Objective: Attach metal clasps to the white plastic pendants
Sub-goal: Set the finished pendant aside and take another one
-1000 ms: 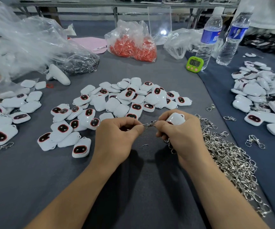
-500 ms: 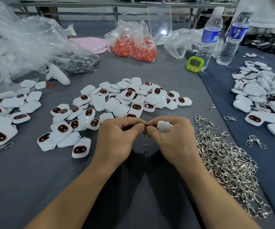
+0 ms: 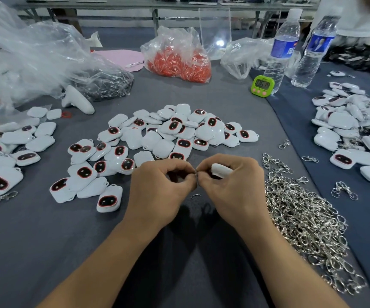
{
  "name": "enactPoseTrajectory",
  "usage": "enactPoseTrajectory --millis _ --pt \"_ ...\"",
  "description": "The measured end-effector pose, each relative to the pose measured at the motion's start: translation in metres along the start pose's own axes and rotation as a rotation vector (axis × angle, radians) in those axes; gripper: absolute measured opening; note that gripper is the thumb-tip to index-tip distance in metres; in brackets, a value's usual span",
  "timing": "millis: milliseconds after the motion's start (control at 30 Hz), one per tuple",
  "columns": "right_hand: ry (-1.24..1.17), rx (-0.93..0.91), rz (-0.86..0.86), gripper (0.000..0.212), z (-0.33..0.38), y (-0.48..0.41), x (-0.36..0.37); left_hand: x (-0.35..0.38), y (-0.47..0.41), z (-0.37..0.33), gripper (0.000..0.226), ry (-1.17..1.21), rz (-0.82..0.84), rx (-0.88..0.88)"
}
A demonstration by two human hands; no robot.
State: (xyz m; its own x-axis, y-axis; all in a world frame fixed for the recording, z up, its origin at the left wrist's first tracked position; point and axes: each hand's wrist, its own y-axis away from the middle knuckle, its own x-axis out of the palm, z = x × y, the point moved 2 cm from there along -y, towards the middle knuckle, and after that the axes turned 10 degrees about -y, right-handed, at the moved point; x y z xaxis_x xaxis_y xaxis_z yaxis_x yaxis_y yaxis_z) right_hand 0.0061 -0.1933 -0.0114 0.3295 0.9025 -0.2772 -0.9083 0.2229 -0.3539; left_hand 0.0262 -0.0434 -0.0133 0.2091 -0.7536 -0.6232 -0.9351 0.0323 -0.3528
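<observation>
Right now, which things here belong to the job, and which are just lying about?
Part of the job: held pendant in the right hand, held clasp pinched by the left hand, clasp pile, pendant pile.
Just lying about: water bottles, green timer, bag of orange pieces, white controller.

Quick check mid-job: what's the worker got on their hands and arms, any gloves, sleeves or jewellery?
Nothing worn that shows. The left hand and right hand are bare: no gloves, rings or tape. The left forearm and right forearm are bare too, no sleeve, watch or band down to the picture's edge.
</observation>
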Motion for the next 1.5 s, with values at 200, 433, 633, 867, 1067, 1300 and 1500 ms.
enactPoseTrajectory --millis 200,433,633,867,1067,1300,1500 --pt "-0.004 -0.014 -0.006 0.023 0.001 -0.001 0.000 -0.001 -0.003 0.003 0.022 0.075 0.069 -0.011" --pt "-0.038 -0.018 0.014 0.028 0.001 -0.001 -0.001 0.002 -0.008 0.011 0.019 0.368 0.263 -0.126" --pt "-0.100 0.035 0.088 0.029 -0.002 -0.002 -0.003 0.002 -0.009 0.012 0.019 0.331 0.290 -0.112" --pt "-0.202 0.119 0.108 0.023 -0.001 -0.002 0.000 0.002 -0.005 0.006 0.011 0.308 0.215 -0.165" --pt "-0.688 0.561 0.074 0.023 -0.015 -0.010 0.001 -0.013 -0.005 0.009 0.007 -0.338 -0.123 0.148" --pt "-0.446 0.434 0.311 0.020 -0.020 -0.008 -0.002 0.008 -0.004 0.010 0.012 -0.556 0.140 0.138" --pt "0.038 0.286 0.076 0.021 -0.027 -0.008 -0.003 0.007 -0.007 0.018 0.005 -0.334 0.249 0.040"
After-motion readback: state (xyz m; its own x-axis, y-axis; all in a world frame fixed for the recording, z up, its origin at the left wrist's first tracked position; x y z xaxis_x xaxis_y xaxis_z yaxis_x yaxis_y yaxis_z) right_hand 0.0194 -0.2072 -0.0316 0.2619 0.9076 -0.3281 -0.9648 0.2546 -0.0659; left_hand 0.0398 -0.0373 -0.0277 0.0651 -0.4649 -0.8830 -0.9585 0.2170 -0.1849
